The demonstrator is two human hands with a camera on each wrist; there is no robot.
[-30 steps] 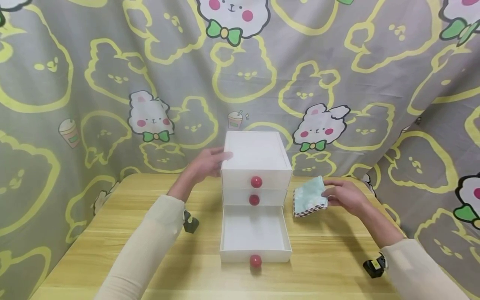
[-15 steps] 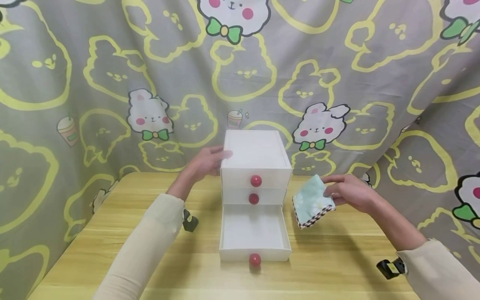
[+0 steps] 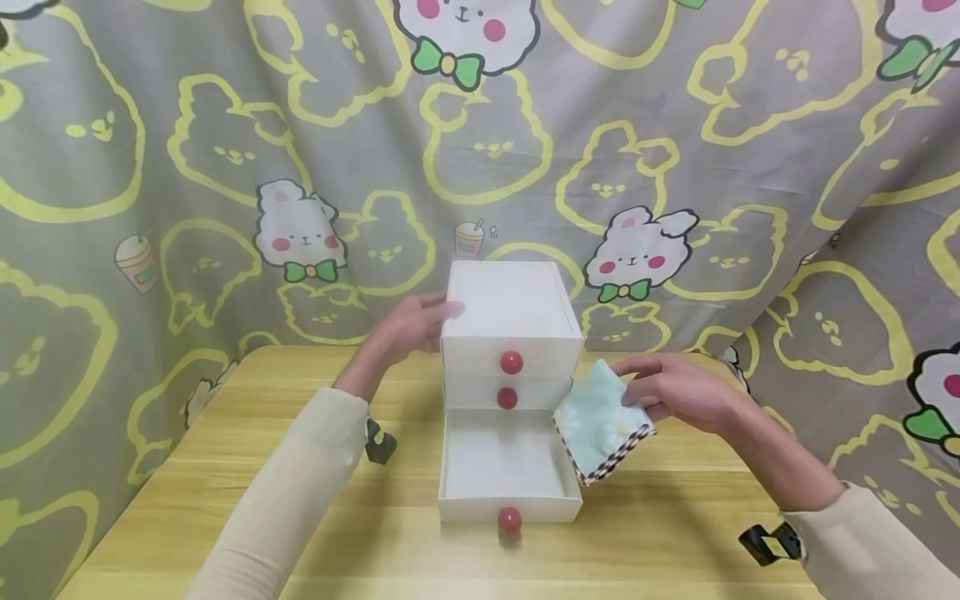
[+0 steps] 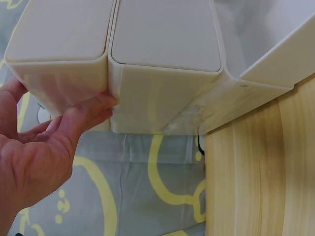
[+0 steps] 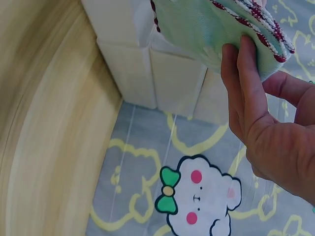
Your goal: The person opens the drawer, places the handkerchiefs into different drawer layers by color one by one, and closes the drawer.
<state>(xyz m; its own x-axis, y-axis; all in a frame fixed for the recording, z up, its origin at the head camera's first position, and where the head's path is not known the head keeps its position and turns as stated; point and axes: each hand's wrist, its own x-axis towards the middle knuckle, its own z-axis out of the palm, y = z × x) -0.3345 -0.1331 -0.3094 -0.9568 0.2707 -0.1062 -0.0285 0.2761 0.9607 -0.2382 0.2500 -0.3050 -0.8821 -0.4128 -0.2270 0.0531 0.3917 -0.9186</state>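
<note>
A white box of three stacked drawers [image 3: 513, 296] with red knobs stands on the table, its bottom drawer [image 3: 510, 510] pulled out and bare inside. My left hand [image 3: 411, 325] rests at the left side of the upper part, its straight fingers [image 4: 93, 110] touching the white wall in the left wrist view. To the right, my right hand [image 3: 686, 392] pinches a small folded towel [image 3: 600, 421], mint green with white daisies and a dark-and-white braided edge. The towel hangs tilted, overlapping the right edge of the bottom drawer in the head view. Its layered folds [image 5: 197, 29] show between fingers and thumb.
The wood-grain table [image 3: 315, 558] surrounds the drawer box. Behind it hangs a grey curtain [image 3: 375, 125] with yellow outlines and cartoon bunnies. Black wrist devices sit at both cuffs, such as the right one [image 3: 768, 546].
My right hand has carried the small towel leftward to the bottom drawer's right side, and the towel has turned so a corner points down. The left hand and drawer box keep their places.
</note>
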